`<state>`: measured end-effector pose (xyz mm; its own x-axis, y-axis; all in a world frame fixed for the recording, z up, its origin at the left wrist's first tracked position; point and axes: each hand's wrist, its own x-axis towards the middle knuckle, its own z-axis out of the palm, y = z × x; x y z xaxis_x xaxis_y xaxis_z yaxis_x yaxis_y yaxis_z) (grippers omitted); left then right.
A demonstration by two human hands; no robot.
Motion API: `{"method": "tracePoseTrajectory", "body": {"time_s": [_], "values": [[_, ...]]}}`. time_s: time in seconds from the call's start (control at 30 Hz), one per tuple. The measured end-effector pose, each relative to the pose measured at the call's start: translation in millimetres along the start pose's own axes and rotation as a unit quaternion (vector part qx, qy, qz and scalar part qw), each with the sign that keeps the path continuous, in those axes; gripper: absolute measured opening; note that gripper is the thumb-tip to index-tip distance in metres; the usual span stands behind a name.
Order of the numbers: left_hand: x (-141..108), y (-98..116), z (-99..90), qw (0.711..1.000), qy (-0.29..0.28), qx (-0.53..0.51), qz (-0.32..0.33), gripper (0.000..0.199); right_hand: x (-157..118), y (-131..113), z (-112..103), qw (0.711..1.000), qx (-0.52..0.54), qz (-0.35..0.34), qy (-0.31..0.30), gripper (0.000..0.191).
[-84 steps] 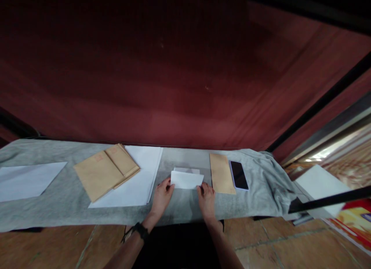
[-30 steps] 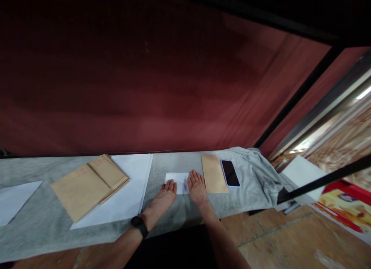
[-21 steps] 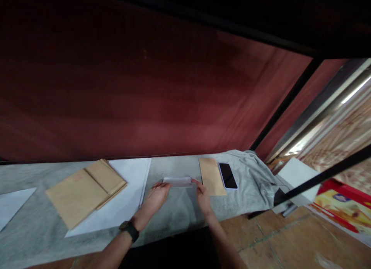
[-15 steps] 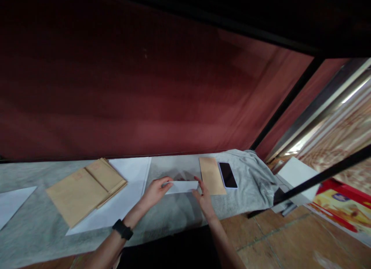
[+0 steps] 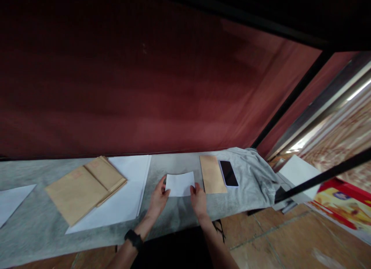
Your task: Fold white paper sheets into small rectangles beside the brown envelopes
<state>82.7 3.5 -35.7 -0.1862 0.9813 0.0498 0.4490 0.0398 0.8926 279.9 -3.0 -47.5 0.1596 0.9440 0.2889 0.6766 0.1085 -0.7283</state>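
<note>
Grey cloth (image 5: 249, 195) covers a long table under a dark red backdrop (image 5: 174, 91), head view. White paper (image 5: 180, 185) sits between both hands, over the middle of the near cloth; can't tell if its lower edge touches the cloth. Long axis runs left-right, hand to hand, roughly parallel to the table's length. Broad face tilts up toward the wearer; top right corner sits a bit higher than top left. Small rectangle, plain, blank on the visible side, top edge slightly bowed; number of layers not readable.

Left hand (image 5: 158, 198) pinches the left end, thumb on the near face. Right hand (image 5: 198, 199) pinches the right end likewise. Dark watch (image 5: 133, 240) on left wrist.

Single brown envelope (image 5: 213, 174) lies just right of the right hand, its long side running away from the wearer. Phone (image 5: 228, 173) beside it, screen dark. Left side: brown envelopes (image 5: 84, 189) piled askew, partly over large white sheets (image 5: 135, 188). Another white sheet (image 5: 14, 201) at far left, cut off by frame.
</note>
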Motion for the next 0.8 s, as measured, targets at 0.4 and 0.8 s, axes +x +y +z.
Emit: {"method": "tracePoseTrajectory", "body": {"time_s": [0.4, 0.8], "values": [[-19.4, 17.6, 8.2, 0.948, -0.001, 0.294, 0.118, 0.043, 3.2, -5.8, -6.9, 0.974, -0.215, -0.072, 0.008, 0.035], [-17.3, 6.9, 45.2, 0.876, -0.023, 0.445, 0.187, 0.056, 2.4, -18.1, 28.5, 0.969, -0.163, -0.160, -0.099, 0.045]]}}
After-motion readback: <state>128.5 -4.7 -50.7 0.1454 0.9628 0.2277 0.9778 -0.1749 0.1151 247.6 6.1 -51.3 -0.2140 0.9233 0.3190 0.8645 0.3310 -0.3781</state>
